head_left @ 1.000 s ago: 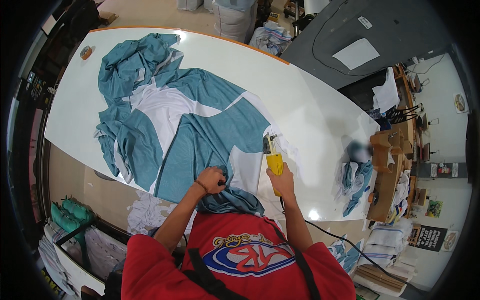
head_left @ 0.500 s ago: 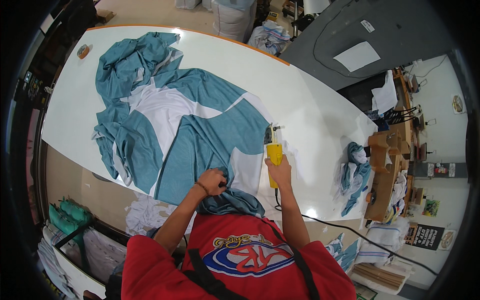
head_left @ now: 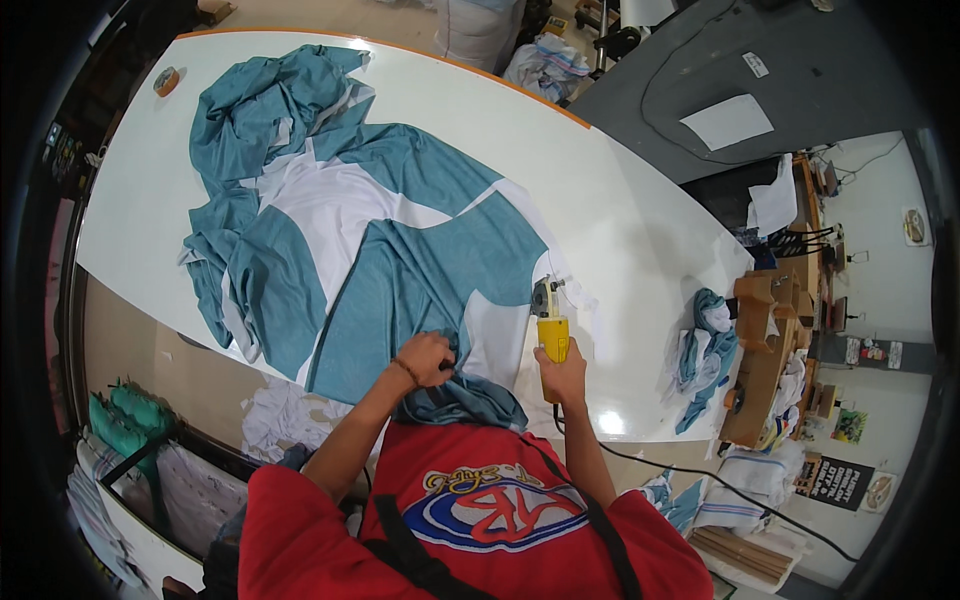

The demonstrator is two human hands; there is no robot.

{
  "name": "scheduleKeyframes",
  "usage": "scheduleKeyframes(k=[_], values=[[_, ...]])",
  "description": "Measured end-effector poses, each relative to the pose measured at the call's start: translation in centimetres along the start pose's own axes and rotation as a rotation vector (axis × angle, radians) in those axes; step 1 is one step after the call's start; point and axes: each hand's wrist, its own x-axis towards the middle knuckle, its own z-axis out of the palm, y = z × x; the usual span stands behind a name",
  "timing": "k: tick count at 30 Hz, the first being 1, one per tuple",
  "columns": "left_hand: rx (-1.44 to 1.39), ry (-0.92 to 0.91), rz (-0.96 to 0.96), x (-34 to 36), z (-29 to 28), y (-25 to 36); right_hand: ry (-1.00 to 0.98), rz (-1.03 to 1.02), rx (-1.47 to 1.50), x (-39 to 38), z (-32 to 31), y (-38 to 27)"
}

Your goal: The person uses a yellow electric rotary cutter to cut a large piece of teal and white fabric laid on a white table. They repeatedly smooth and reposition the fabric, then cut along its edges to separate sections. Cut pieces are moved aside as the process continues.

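Observation:
Teal-and-white fabric [head_left: 420, 270] lies in loose folds across the white table [head_left: 640, 250]. My left hand [head_left: 427, 358] is closed on a bunched part of it at the near edge. My right hand [head_left: 565, 372] is wrapped round a yellow electric fabric cutter [head_left: 552, 335], whose metal head and blade sit at the fabric's right edge, along a white strip. A black cord [head_left: 650, 470] trails from the cutter toward the lower right.
An orange tape roll [head_left: 166, 82] sits at the far left. On the right are a small heap of fabric offcuts [head_left: 702, 355] and cardboard boxes [head_left: 758, 325]. A dark grey board [head_left: 700, 60] borders the back right. Green bags [head_left: 120, 430] lie at lower left.
The cutter in my right hand first rose slightly, then moved back toward me along the fabric edge. My left hand stays on the bunched cloth. The view has shifted slightly.

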Motion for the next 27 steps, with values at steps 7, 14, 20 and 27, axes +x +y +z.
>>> scheduleKeyframes(k=[7,14,20,27], values=[[-0.013,-0.037,-0.021,0.2,-0.7,0.2,-0.003,0.013,-0.002,0.0,0.0,-0.2],[-0.006,0.000,0.002,0.0,-0.2,-0.1,0.034,-0.022,-0.024,0.8,-0.1,-1.0],[-0.020,-0.022,-0.020,0.1,-0.4,0.1,0.043,-0.031,-0.028,1.4,0.1,-1.5],[-0.029,-0.030,-0.032,0.1,-0.6,0.2,0.087,-0.047,-0.030,3.2,1.1,-1.5]])
